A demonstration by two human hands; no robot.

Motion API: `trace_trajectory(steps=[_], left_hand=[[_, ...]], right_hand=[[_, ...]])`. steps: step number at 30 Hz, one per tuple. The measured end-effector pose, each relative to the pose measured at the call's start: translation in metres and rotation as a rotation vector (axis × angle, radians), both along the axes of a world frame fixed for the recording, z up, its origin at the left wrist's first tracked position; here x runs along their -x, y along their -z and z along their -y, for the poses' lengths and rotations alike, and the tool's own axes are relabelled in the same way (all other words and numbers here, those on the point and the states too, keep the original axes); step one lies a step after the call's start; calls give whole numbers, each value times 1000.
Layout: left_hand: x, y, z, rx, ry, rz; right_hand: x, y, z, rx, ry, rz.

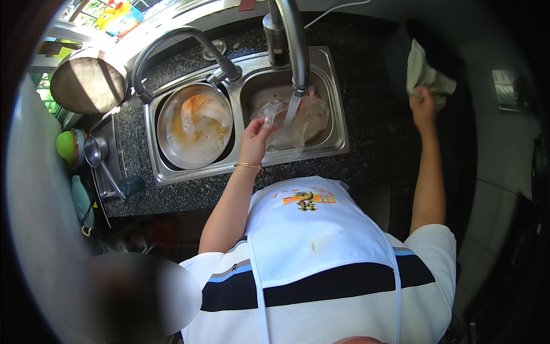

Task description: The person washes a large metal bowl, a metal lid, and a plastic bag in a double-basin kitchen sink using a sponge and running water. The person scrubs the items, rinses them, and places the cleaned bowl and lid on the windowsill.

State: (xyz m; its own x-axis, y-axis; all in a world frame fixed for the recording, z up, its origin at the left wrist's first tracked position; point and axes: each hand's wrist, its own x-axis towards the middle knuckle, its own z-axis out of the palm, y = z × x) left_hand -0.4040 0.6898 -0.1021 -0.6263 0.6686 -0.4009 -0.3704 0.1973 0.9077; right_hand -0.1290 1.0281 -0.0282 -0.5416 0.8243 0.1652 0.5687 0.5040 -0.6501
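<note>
My left hand (pixel 258 136) pinches the edge of a clear plastic bag (pixel 311 118) in the right sink basin. Water runs from the large metal faucet (pixel 296 47) onto the bag, which has some red on it. Far to the right, my right hand (pixel 423 109) grips a pale cloth (pixel 423 71) above the dark counter. A round metal basin (pixel 172 152) sits in the left sink bowl, holding cloudy water and a white cloth (pixel 212 112) with an orange-brown stain.
A second, curved faucet (pixel 172 32) arches over the left bowl. A round board or lid (pixel 84 84) leans by the window. At the left, a metal ladle (pixel 92 150) lies on a tray beside a green bowl (pixel 65 145). The granite counter (pixel 189 195) surrounds the double sink.
</note>
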Motion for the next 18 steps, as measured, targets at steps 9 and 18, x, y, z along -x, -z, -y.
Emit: trace_trajectory(steps=[9,18], left_hand=[[19,-15,-3,41,16,12],[15,-8,5,90,43,57]], right_hand=[[129,168,317,-242,-1446,-62],[30,153,244,-166,-579,492]])
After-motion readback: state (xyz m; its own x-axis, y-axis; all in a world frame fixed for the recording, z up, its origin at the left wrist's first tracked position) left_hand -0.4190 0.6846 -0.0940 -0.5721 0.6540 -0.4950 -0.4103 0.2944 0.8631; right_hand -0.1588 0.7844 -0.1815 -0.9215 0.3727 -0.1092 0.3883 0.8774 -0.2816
